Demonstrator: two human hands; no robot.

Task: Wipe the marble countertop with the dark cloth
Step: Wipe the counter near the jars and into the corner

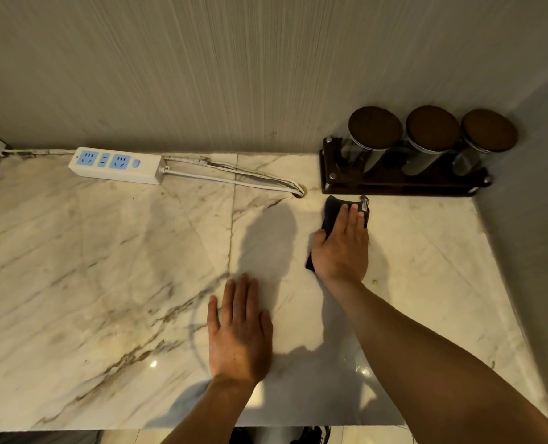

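Note:
The marble countertop [106, 267] is white with brown veins and fills most of the view. My right hand [343, 248] lies flat on the dark cloth [331, 210], pressing it against the marble just in front of the jar rack. Most of the cloth is hidden under the palm; its far end and a small loop tag stick out past the fingers. My left hand [239, 328] rests flat on the bare marble nearer to me, fingers slightly apart, holding nothing.
A dark rack [394, 187] with three lidded glass jars [372, 139] stands at the back right corner. A white power strip [117, 165] lies at the back left; its cables [234, 177] run into a hole in the marble. Walls close the back and right.

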